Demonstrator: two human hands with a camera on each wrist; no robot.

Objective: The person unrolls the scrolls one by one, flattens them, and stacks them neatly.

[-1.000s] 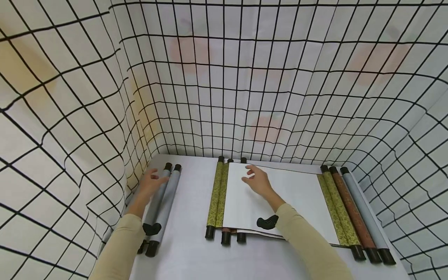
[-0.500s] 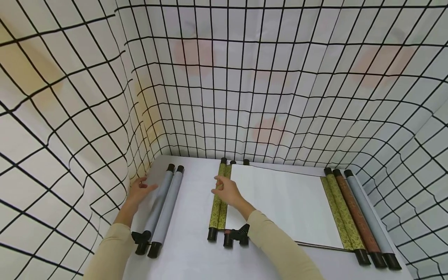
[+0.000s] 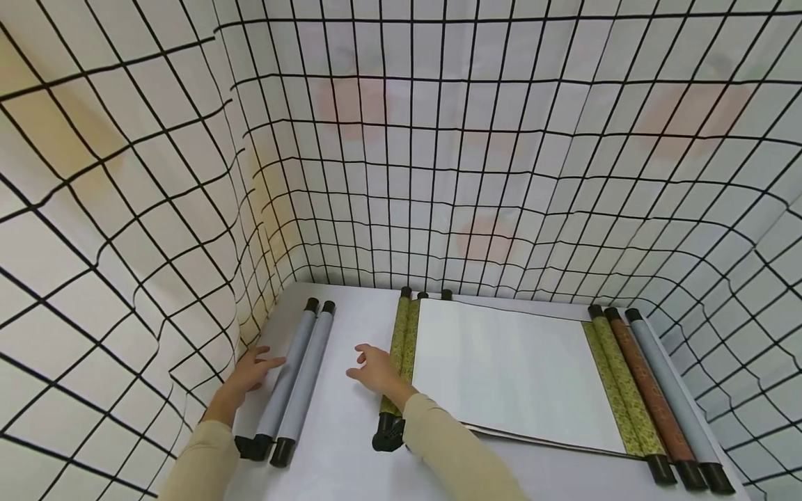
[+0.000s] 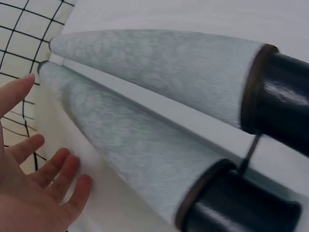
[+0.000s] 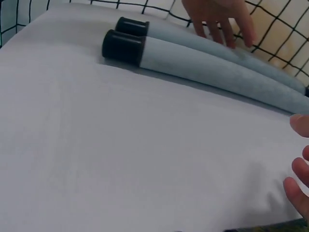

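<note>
Two grey-blue scroll rollers with black end caps lie side by side at the left of the white table, the outer roller (image 3: 289, 376) and the inner roller (image 3: 311, 369). My left hand (image 3: 252, 370) hovers at the outer roller's left side, fingers spread and loosely bent. In the left wrist view its fingers (image 4: 60, 179) are beside the patterned cloth, gripping nothing. My right hand (image 3: 378, 374), holding nothing, is above the table between the grey-blue pair and a green-gold scroll roller (image 3: 399, 341). From the right wrist, that hand's fingertips (image 5: 300, 169) enter at the right edge.
An unrolled white scroll sheet (image 3: 514, 369) lies at the centre right between green-gold rollers. To its right are a red-brown roller (image 3: 648, 383) and another grey-blue roller (image 3: 675, 390). Black grid netting (image 3: 401, 174) rises along the back and both sides.
My right hand has moved left from over the white sheet, past the green-gold rollers. My left hand has shifted slightly toward me, off the grey-blue rollers to their left side.
</note>
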